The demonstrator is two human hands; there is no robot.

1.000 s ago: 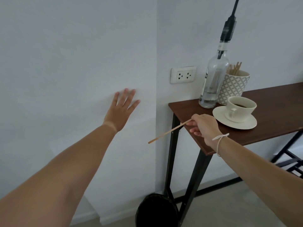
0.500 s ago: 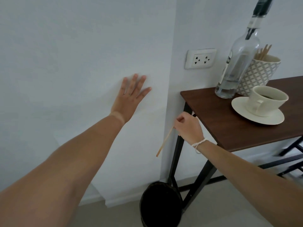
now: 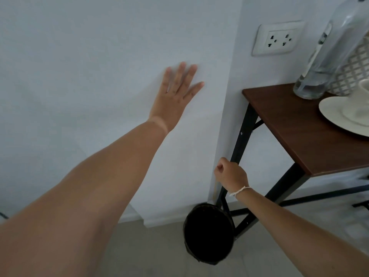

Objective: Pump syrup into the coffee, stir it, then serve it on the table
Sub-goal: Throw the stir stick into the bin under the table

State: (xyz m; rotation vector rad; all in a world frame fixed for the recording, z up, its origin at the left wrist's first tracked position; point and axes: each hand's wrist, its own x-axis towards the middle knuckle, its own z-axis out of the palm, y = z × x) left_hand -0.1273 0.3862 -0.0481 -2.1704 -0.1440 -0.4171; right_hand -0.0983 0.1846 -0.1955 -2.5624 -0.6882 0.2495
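My left hand (image 3: 175,98) lies flat and open against the white wall. My right hand (image 3: 229,174) is low beside the table leg, fingers curled shut, right above a black bin (image 3: 208,234). A faint, blurred tan streak, the wooden stir stick (image 3: 215,189), shows just under that hand, over the bin. At the right edge, the white coffee cup (image 3: 359,110) stands on its saucer (image 3: 335,114) on the dark wooden table (image 3: 289,120); most of the cup is cut off. The clear syrup bottle (image 3: 323,62) stands behind it, its pump out of frame.
A patterned holder (image 3: 351,76) stands behind the bottle. A double wall socket (image 3: 277,39) sits above the table's corner. The table has black metal legs, with the bin on the floor against the wall corner.
The view has swung left and down. My right hand dropped from the table's edge down to the bin. The stick, clearly pinched before, is now only a blur below the hand.
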